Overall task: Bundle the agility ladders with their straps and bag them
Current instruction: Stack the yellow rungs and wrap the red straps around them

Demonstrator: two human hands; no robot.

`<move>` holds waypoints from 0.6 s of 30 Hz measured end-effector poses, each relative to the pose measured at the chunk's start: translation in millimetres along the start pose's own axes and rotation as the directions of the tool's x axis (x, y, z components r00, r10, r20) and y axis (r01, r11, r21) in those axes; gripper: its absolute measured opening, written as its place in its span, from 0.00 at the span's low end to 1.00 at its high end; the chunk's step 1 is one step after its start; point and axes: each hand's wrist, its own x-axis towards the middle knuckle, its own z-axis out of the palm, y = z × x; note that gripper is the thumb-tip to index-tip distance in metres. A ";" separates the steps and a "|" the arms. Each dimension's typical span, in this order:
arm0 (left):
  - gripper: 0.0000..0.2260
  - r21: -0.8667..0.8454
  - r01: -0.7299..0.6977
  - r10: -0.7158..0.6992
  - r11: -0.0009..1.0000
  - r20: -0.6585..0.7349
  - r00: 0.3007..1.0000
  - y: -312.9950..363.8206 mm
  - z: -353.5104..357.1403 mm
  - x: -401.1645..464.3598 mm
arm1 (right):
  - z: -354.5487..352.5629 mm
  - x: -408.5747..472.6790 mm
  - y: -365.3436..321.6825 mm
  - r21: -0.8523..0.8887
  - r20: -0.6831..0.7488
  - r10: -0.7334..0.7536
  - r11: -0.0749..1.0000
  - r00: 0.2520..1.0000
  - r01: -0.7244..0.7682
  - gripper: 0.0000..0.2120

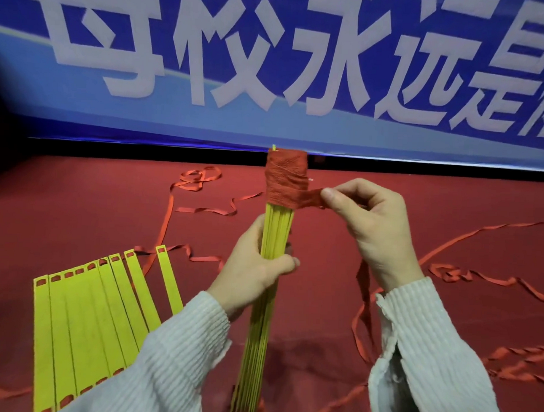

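Rung bundle (274, 233), yellow, upright: left hand (253, 266) fingers gripping mid-length. Red strap (285, 181) wound round far end; right hand (369, 218) fingers pinching its tail.

A brightly and evenly lit indoor view with saturated colours. Light seems to come from above and in front, since the blue banner (269, 67) across the top of the frame glows without hot spots. The red floor covering (323, 300) shows only soft, faint shadows, the clearest a dim patch in the lower middle of the frame. The upper left corner and left edge fall off into dark vignetting. Wide-angle distortion bends the banner's lower edge, which sags toward the right. Detail is slightly soft throughout, with mild blur on the white sleeves (429, 350) at the bottom of the frame. No glare is visible.
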 end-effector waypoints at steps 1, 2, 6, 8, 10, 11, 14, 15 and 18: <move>0.15 -0.024 -0.002 0.004 1.000 0.083 0.997 2.5 0.8 -1.0 | 3.5 -1.8 0.8 0.052 0.011 0.028 0.998 1.000 -0.029 0.06; 0.15 -0.058 0.019 -0.009 0.998 0.166 0.986 5.2 1.6 -2.2 | 6.5 -4.6 2.7 0.120 0.052 0.054 0.991 0.997 -0.060 0.04; 0.14 -0.242 0.281 -0.098 0.929 0.570 0.816 15.8 -3.7 -9.3 | 9.0 -13.3 5.9 0.451 0.498 0.163 0.790 0.852 -0.415 0.16; 0.15 -0.311 0.348 -0.073 0.884 0.644 0.762 17.6 -6.0 -10.5 | 9.3 -14.0 4.9 0.468 0.554 0.129 0.769 0.822 -0.436 0.15; 0.18 -0.332 0.308 -0.120 0.892 0.484 0.867 14.8 -2.9 -7.5 | 12.3 -11.7 7.7 0.447 0.447 0.151 0.816 0.881 -0.367 0.13; 0.19 -0.322 0.259 -0.144 0.911 0.339 0.930 12.0 0.3 -6.1 | 13.8 -10.7 10.6 0.436 0.360 0.178 0.836 0.916 -0.334 0.11; 0.19 -0.062 -0.005 0.001 0.998 -0.061 0.998 0.7 19.7 -9.5 | 22.6 -13.9 7.9 0.419 0.196 0.218 0.863 0.956 -0.282 0.06; 0.21 0.051 -0.067 0.073 0.996 -0.126 0.989 -2.7 27.6 -12.6 | 27.2 -16.3 3.9 0.430 0.184 0.221 0.858 0.958 -0.281 0.06; 0.24 0.117 -0.132 0.161 0.984 -0.289 0.944 -7.2 37.0 -9.4 | 37.7 -18.1 -6.7 0.290 0.153 0.142 0.940 0.978 -0.181 0.08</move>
